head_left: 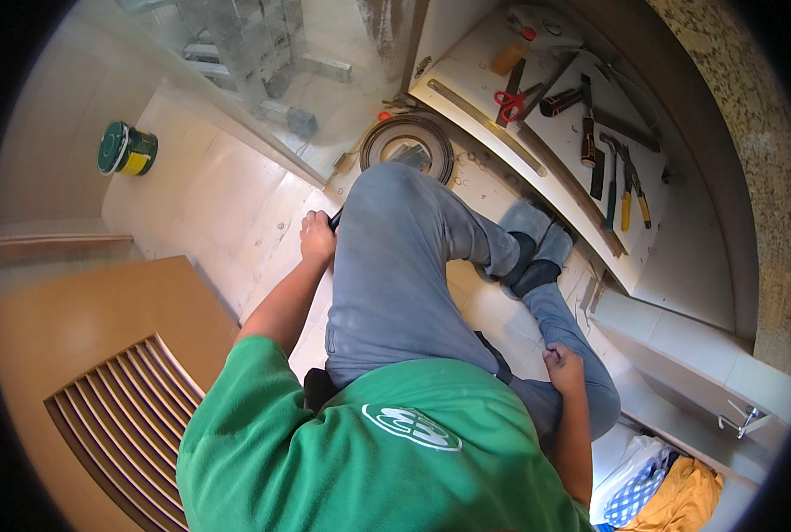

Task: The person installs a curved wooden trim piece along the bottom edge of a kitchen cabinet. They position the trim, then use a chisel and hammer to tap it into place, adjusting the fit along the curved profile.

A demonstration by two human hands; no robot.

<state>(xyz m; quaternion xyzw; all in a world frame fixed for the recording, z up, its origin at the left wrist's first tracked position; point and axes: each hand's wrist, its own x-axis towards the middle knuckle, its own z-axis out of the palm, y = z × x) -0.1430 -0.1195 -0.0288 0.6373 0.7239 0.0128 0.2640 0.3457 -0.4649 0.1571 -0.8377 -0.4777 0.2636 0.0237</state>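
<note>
The left grip is closed on a black object beside the raised knee; the right grip is curled, contents untellable. An amber bottle sits near the shelf's left end; the green tub's contents are hidden.

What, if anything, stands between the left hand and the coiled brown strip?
The raised knee: in this view it crosses the direct line from the left hand to the coiled brown strip and hides part of the coil's near side. Heights cannot be judged.
</note>
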